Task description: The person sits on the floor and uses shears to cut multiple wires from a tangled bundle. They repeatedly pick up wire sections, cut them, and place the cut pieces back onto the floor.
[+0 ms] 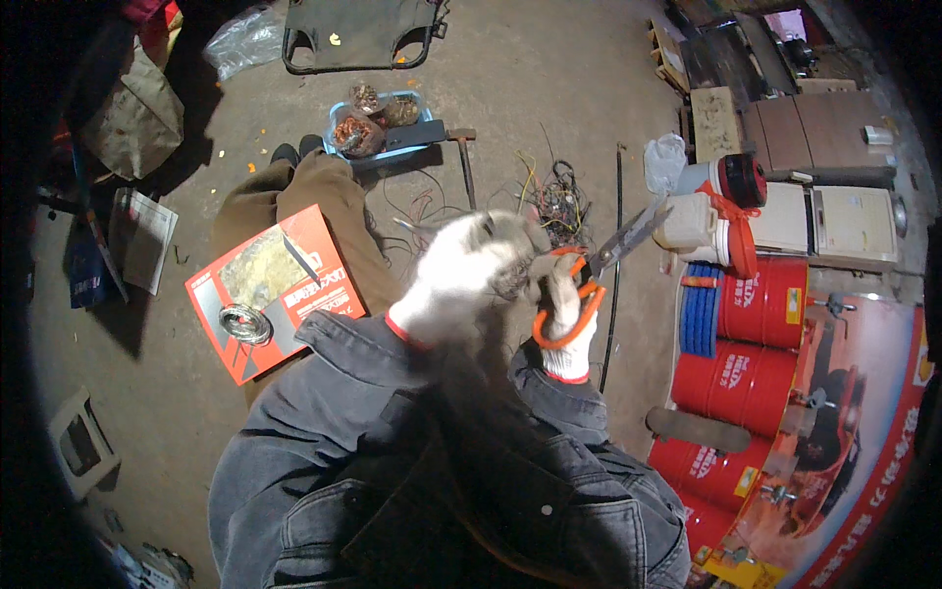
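Both my hands wear whitish work gloves with red cuffs and meet in front of my chest. My right hand (566, 309) is closed around the orange handles of a pair of scissors (596, 263), whose blades point up and to the right. Close beside it, my left hand (453, 267) has its fingers curled and blurred by motion. A thin dark tangle shows below those fingers, too smeared to name. On my lap rests a red printed board (339, 294), tilted, bearing a coil of silvery wire (245, 325) and a dark, narrow, pointed piece (302, 257).
Beyond my legs stands a blue basket (424, 103) with bagged scraps; a hammer (463, 137) is beside it. Loose wires (564, 201) and a long thin rod (617, 236) lie on the floor. Containers (687, 221) and a red printed banner (736, 383) line the right.
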{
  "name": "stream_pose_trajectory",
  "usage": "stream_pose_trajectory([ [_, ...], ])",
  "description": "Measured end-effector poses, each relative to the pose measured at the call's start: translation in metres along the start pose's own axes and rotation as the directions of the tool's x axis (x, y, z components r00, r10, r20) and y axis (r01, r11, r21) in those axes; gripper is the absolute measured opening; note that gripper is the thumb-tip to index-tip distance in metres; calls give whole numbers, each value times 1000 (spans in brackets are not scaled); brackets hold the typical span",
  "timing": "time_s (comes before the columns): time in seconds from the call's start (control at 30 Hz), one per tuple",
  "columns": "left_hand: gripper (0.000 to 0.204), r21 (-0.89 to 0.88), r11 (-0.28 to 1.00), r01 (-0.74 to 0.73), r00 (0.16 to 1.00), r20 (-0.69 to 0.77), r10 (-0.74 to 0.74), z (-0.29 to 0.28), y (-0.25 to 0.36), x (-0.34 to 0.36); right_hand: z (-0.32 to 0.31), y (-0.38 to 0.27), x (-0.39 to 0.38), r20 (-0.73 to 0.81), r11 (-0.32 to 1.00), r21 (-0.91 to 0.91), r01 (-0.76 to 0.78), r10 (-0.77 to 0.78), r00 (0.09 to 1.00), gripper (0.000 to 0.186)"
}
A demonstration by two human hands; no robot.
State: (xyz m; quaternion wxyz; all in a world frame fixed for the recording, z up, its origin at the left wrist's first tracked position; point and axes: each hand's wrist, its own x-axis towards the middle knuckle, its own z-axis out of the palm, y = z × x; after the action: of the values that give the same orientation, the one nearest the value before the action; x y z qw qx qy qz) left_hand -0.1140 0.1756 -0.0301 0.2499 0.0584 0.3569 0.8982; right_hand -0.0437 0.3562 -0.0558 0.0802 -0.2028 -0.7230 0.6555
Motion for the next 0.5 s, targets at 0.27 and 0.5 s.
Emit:
stream_pose_trajectory([
  [0.27, 17, -571, 818, -75, 975, -214, -59, -24, 15, 28, 19, -6, 3, 30, 976, -199, 83, -79, 996, 45],
  [0.5, 19, -671, 738, -67, 982, -176, -71, -34, 11, 37, 21, -3, 10, 168, 974, -211, 88, -53, 984, 54],
])
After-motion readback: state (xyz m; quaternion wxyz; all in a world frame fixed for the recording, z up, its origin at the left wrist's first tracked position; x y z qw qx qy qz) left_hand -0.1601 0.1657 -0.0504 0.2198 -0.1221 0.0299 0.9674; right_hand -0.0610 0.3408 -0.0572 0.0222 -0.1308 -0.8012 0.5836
